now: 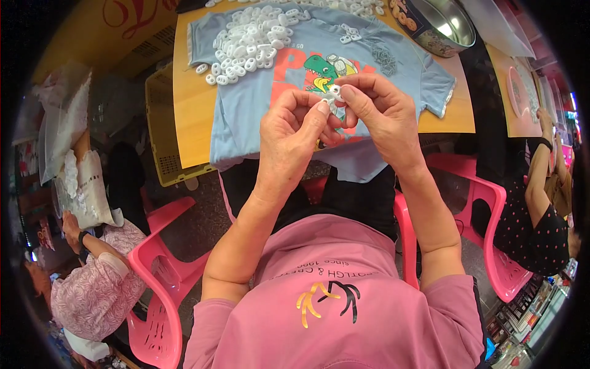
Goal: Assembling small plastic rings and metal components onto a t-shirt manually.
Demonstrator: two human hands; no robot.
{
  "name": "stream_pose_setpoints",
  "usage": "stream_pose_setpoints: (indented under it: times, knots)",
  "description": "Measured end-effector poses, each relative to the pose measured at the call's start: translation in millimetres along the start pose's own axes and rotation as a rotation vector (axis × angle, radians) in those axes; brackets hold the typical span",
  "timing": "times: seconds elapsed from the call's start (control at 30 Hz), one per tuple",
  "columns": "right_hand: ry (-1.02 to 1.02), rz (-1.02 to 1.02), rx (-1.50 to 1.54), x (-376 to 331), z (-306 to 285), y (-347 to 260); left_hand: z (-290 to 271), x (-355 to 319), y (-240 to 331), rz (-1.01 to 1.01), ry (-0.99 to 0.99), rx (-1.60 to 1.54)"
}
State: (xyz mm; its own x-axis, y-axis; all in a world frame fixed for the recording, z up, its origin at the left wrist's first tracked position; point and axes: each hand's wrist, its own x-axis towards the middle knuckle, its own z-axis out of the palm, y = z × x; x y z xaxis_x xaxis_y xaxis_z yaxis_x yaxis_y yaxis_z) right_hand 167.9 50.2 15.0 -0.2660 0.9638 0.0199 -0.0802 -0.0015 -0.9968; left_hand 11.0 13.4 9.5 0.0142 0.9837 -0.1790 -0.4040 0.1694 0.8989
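Above the front part of a blue T-shirt (pixel 239 117), both of my hands meet over its dinosaur print. My left hand (pixel 290 126) pinches a small white plastic piece between thumb and fingers. Against it, my right hand (pixel 378 114) grips a white plastic piece (pixel 335 90) with a round hole; whether the two are joined I cannot tell. Beyond my left hand lies a heap of white oval two-hole plastic pieces (pixel 252 40). Farther back are a few small white parts (pixel 350 33). A little pile of thin grey metal bits (pixel 385 60) rests beyond my right hand.
The shirt covers much of a yellow-brown table (pixel 192 117). A round metal tin (pixel 445 40) stands at the back right. Beside the table's left edge is a yellow plastic crate (pixel 165 144). Pink chairs (pixel 161 295) flank me, with another person at work on each side.
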Motion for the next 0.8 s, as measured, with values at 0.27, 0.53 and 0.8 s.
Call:
stream_pose_setpoints:
  times: [0.27,0.53,0.8]
  knots:
    - [0.066,-0.069,-0.101,-4,7,2,1,0,-2,-0.005,0.024,-0.039]
    - [0.113,-0.106,-0.083,-6,13,4,1,-1,-2,-0.018,0.022,-0.097]
    - [0.076,-0.092,-0.156,-5,8,3,-4,2,-1,-0.016,0.006,-0.013]
